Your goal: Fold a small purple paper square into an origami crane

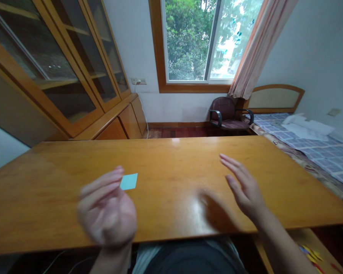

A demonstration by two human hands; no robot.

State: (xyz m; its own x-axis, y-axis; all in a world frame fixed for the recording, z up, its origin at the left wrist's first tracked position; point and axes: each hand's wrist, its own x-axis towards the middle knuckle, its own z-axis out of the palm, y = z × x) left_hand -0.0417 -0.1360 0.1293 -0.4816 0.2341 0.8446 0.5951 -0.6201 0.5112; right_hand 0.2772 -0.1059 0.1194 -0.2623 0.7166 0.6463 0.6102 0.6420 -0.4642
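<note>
My left hand is raised over the near left part of the wooden table, its palm partly turned toward me and its fingers loosely bent. Motion blurs it, but nothing shows in the palm. Just beyond its fingertips a light blue square paper, like a sticky note, appears to lie flat on the tabletop, one side covered by the fingers. Over the right part of the table hovers my right hand, fingers stretched forward and thumb apart, holding nothing. Its shadow falls on the wood to the left.
Below the table's front edge at the right, an open drawer holds small yellow, red and blue things. Beyond the table stand a maroon armchair, a bed with a checked cover, and a glass-door cabinet. A white cord hangs from a wall socket.
</note>
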